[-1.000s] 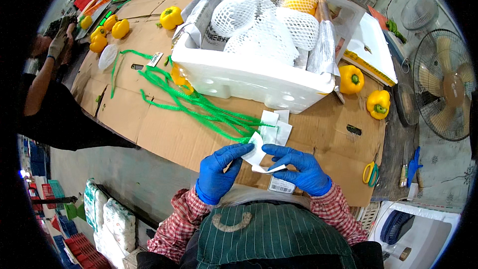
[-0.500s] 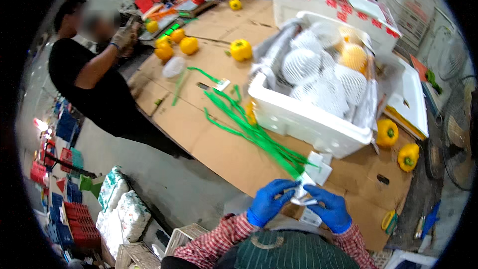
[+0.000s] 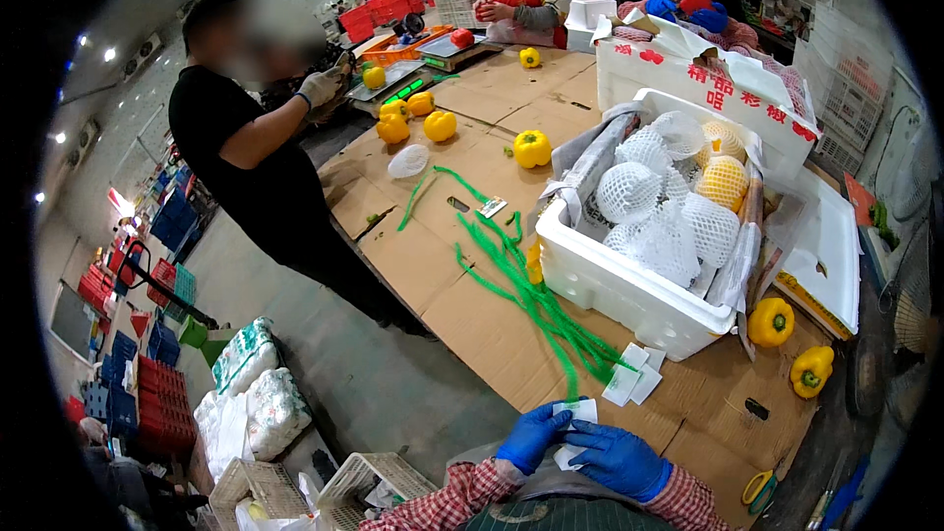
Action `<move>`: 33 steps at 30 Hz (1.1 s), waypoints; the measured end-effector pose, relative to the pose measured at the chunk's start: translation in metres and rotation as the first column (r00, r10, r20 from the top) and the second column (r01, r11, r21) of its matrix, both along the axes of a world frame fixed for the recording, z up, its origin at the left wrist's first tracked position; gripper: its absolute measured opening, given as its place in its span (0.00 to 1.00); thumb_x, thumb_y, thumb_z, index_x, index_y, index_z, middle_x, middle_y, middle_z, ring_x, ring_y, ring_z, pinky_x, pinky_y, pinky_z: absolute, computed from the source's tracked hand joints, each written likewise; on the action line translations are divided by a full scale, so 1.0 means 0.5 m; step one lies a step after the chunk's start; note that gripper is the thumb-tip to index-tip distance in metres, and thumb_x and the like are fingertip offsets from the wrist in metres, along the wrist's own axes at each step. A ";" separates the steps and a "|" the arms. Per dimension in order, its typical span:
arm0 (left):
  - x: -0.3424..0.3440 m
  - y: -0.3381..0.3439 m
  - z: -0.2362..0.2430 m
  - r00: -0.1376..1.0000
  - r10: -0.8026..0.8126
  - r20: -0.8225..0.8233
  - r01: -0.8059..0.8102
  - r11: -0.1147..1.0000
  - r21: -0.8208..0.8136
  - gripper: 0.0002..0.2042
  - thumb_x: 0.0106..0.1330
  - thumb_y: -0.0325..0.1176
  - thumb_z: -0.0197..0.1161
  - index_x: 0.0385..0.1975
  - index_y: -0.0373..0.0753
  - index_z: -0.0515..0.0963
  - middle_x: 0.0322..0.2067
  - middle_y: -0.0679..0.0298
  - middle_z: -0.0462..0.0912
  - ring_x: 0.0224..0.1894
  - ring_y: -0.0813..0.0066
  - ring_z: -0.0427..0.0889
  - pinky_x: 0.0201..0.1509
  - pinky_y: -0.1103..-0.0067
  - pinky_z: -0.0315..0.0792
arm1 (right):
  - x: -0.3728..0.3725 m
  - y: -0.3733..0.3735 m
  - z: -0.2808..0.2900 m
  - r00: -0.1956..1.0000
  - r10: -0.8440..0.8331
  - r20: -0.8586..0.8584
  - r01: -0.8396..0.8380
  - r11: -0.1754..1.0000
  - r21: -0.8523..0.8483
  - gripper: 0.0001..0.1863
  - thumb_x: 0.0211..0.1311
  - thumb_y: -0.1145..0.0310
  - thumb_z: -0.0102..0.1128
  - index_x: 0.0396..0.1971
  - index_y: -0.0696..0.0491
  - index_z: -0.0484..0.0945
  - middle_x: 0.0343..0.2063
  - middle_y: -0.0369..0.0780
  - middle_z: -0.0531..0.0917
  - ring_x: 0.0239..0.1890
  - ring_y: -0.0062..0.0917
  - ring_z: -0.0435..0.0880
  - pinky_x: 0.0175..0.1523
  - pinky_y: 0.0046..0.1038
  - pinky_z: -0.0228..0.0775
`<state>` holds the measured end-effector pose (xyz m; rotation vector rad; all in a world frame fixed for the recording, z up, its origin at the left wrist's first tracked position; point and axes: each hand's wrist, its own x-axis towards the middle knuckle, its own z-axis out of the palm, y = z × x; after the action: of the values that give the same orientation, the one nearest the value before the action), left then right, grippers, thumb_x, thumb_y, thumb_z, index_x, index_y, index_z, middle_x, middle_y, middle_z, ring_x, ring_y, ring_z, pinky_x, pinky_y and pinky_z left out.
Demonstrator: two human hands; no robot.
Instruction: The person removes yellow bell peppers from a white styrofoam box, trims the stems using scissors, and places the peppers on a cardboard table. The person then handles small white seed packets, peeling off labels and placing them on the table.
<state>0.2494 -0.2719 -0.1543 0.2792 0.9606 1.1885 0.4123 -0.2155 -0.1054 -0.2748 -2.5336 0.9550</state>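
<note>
In blue gloves, both my hands are together at the near table edge. My left hand [image 3: 534, 439] pinches a white label [image 3: 576, 411] fixed to the end of a green mesh strip [image 3: 567, 374]. My right hand [image 3: 621, 462] is closed at the label's lower side, with a small white paper piece [image 3: 567, 457] at its fingertips. Ahead lies a bundle of green mesh strips [image 3: 539, 307], with white labels [image 3: 634, 374] at their near ends. A white foam box [image 3: 629, 287] beside them holds yellow bell peppers and others in white foam nets [image 3: 629, 193].
Loose yellow bell peppers [image 3: 532, 148] lie on the cardboard-covered table [image 3: 462, 334]. Scissors [image 3: 759, 492] rest at the near right. A co-worker in black [image 3: 261, 172] stands on the left beside a scale. Two more people work at the far side. Crates [image 3: 369, 480] stand below the near edge.
My view has tilted up, showing more of the far room. My hands have shifted slightly, the right one turning over the label. A label now sits flat at the strip's end.
</note>
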 end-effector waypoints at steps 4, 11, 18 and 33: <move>0.012 0.001 0.029 0.983 0.146 -0.114 -0.149 0.989 -0.022 0.17 0.60 0.32 0.47 0.48 0.33 0.61 0.40 0.56 0.71 0.40 0.66 0.74 0.42 0.77 0.69 | 0.021 0.005 0.049 0.994 -0.104 0.034 0.110 0.930 -0.351 0.07 0.47 0.70 0.54 0.28 0.54 0.75 0.34 0.40 0.76 0.40 0.31 0.74 0.41 0.28 0.67; 0.055 -0.026 0.073 0.962 0.133 -0.238 -0.118 0.990 0.078 0.18 0.58 0.28 0.48 0.48 0.31 0.61 0.44 0.56 0.69 0.44 0.68 0.71 0.48 0.77 0.64 | 0.050 0.006 0.031 0.952 -0.301 0.063 0.216 0.509 -0.833 0.09 0.49 0.78 0.53 0.33 0.59 0.73 0.30 0.40 0.77 0.33 0.18 0.75 0.35 0.17 0.67; 0.087 -0.071 0.056 0.940 0.126 -0.317 -0.110 0.992 0.066 0.15 0.56 0.28 0.52 0.43 0.31 0.67 0.41 0.60 0.72 0.42 0.76 0.70 0.48 0.82 0.62 | 0.021 -0.019 0.004 0.950 -0.311 0.015 0.154 0.425 -0.892 0.09 0.51 0.74 0.53 0.34 0.57 0.73 0.29 0.37 0.78 0.32 0.15 0.73 0.38 0.18 0.65; 0.049 0.036 0.132 0.951 0.139 -0.274 -0.080 0.973 0.216 0.16 0.56 0.25 0.51 0.45 0.33 0.66 0.41 0.60 0.71 0.42 0.74 0.71 0.45 0.81 0.67 | -0.011 0.023 0.026 0.796 -0.602 -0.056 0.334 0.515 -0.789 0.09 0.50 0.75 0.52 0.33 0.58 0.72 0.27 0.36 0.76 0.30 0.14 0.71 0.35 0.17 0.63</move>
<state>0.2741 -0.2541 -0.0884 0.5812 1.1197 1.3764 0.4070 -0.2038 -0.0922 -0.9261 -1.4717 1.5957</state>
